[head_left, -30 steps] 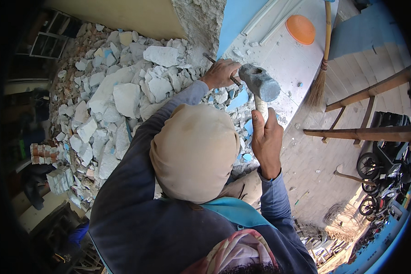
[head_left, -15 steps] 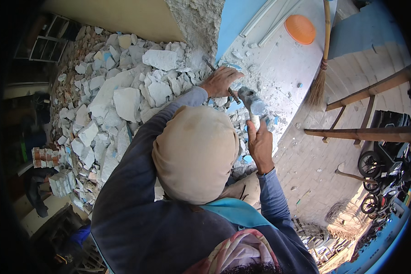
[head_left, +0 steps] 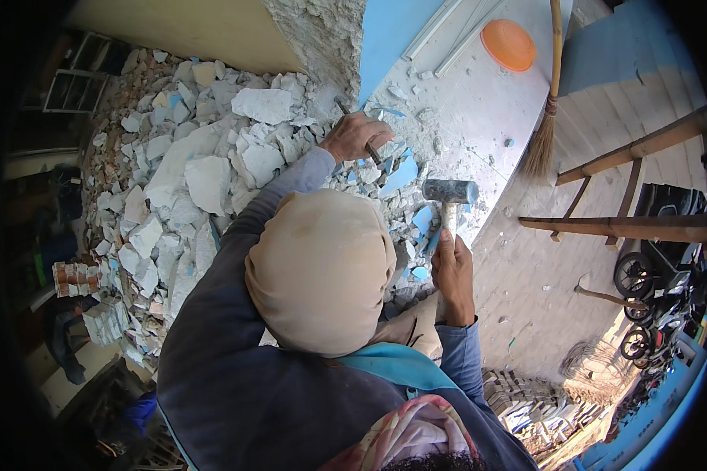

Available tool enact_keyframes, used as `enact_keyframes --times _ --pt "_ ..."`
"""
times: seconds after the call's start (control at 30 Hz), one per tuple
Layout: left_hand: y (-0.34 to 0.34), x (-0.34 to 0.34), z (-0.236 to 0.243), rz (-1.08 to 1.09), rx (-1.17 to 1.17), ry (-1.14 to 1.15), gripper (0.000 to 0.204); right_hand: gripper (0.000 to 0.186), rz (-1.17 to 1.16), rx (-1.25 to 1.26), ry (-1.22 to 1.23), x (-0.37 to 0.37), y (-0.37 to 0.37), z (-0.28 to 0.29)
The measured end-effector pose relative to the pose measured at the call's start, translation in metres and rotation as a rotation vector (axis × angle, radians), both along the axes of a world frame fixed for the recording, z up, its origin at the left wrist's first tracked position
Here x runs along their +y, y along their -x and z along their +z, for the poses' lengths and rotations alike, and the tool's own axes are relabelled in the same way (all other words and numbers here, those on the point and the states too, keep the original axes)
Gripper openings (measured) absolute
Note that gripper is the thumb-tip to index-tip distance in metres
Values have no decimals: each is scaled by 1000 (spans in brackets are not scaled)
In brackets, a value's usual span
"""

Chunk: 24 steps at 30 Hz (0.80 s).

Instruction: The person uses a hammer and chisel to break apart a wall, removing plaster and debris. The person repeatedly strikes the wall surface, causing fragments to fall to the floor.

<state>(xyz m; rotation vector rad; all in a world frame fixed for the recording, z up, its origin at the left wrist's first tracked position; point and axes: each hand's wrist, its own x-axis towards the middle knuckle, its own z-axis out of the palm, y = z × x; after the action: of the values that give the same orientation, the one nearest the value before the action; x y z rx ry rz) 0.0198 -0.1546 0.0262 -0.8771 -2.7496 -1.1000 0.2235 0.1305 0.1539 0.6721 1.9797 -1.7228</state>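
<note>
My left hand (head_left: 356, 136) is closed around a metal chisel (head_left: 373, 154). One end of the chisel points toward the foot of the broken wall edge (head_left: 322, 35), and its other end sticks out below my fingers. Whether the far tip touches the wall is hard to make out. In my right hand (head_left: 455, 275), to the right and nearer, is the pale handle of a club hammer (head_left: 450, 191). Its dark, dusty head stands apart from the chisel. Broken plaster pieces with blue paint (head_left: 401, 176) lie between the two hands.
Rubble (head_left: 210, 184) is heaped along the left. An orange basin (head_left: 508, 45) and a straw broom (head_left: 541, 145) are at the upper right, near pale strips (head_left: 467, 39). A wooden ladder (head_left: 620, 228) juts in from the right, with motorcycles (head_left: 636, 276) beyond it.
The hammer has come back toward me, away from the chisel, and its head has turned sideways. My left hand still grips the chisel near the wall.
</note>
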Motion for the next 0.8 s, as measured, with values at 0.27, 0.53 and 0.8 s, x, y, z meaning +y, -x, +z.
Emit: enact_keyframes --times 0.27,0.53,0.8 --pt "33 24 8 233 83 -79 34 50 -176 -248 -36 13 -30 -12" --pt "36 20 3 213 54 -85 35 57 116 215 -368 9 -5 -4" --pt "36 20 11 194 -48 -21 38 48 725 1031 -993 -12 100 28"
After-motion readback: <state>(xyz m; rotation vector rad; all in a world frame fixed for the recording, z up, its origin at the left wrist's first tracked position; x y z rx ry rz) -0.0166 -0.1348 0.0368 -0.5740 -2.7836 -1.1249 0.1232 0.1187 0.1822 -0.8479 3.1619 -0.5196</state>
